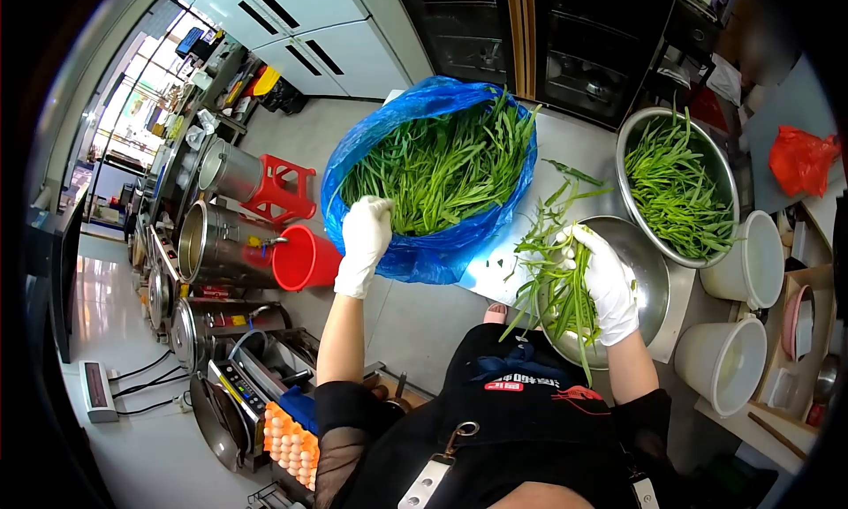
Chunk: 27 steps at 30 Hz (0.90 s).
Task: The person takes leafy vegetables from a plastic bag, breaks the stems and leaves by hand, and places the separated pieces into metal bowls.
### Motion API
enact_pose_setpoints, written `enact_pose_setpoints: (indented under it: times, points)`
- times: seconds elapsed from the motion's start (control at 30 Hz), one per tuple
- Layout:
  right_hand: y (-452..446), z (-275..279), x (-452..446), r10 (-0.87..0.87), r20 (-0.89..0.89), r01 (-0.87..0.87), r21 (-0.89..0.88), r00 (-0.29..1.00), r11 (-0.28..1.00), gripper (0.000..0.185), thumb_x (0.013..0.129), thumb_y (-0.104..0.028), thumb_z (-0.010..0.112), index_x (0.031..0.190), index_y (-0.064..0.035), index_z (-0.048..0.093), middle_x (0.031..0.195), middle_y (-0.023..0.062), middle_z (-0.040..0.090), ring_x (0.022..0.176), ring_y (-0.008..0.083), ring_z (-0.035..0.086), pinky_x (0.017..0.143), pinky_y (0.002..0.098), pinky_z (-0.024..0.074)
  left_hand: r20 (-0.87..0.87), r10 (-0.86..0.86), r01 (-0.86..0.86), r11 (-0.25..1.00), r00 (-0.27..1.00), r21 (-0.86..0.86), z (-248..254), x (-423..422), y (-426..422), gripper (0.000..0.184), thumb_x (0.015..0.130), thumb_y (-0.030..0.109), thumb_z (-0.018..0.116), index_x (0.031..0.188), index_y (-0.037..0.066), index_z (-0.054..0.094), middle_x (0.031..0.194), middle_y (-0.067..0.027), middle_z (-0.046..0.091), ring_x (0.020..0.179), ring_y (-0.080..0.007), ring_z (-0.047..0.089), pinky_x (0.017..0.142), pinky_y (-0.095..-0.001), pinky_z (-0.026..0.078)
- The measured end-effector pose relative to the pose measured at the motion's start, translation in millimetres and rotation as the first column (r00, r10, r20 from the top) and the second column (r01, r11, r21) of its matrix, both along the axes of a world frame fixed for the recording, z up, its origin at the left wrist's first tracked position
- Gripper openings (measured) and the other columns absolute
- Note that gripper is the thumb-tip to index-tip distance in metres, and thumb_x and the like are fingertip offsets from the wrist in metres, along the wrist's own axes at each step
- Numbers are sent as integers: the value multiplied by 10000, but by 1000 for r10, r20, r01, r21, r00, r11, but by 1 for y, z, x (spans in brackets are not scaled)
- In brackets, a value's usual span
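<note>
Kitchen tabletop [572, 143]: gripping narrow-leaved greens [574, 290] with right hand [609, 284].
Curling left hand [363, 244] at blue plastic bag [435, 260], hold unclear.

Bowl [652, 279] part. hidden, L hand [364, 242] tips obsc.

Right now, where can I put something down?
Best spot: the bare table between the blue bag and the big bowl of greens, beyond the loose leaves. A smaller, littered patch lies between bag and right hand. It's crowded at that hand, where leafy stems hang over the nearer bowl.
</note>
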State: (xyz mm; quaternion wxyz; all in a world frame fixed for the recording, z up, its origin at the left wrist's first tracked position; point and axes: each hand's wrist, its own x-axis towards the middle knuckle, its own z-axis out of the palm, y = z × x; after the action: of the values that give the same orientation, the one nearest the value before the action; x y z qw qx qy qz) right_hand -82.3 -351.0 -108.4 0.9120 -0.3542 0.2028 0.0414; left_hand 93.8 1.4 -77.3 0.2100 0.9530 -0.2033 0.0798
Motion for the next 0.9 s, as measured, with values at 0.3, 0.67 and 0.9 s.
enact_pose_setpoints:
  times: [0.3, 0.67, 0.9]
  points:
    - [2, -2, -3, -17, -30, 16, -27, 999, 1000, 163, 941, -147, 536, 976, -19, 630, 888, 42, 650, 688, 78, 550, 591, 190, 445, -369, 225, -78, 925, 902, 373, -7, 3, -48, 311, 714, 371, 751, 768, 66, 729, 776, -159, 689, 747, -328, 673, 681, -393, 524]
    - [18, 33, 9, 52, 188, -4, -247, 981, 969, 120, 953, -107, 533, 932, -2, 586, 788, 28, 584, 706, 93, 543, 666, 230, 451, -676, -50, -467, 685, 735, -559, 38, 7, -30, 231, 833, 208, 721, 930, -1, 697, 806, -44, 688, 651, -88, 599, 618, -221, 469]
    - [55, 66, 41, 316, 82, -148, -755, 945, 639, 138, 874, -153, 659, 873, -21, 619, 689, -14, 550, 590, 43, 470, 532, 216, 385, -681, -165, -446, 642, 714, -623, 31, -26, -34, 261, 816, 144, 724, 1040, 18, 672, 871, -41, 706, 724, -81, 603, 626, -220, 441]
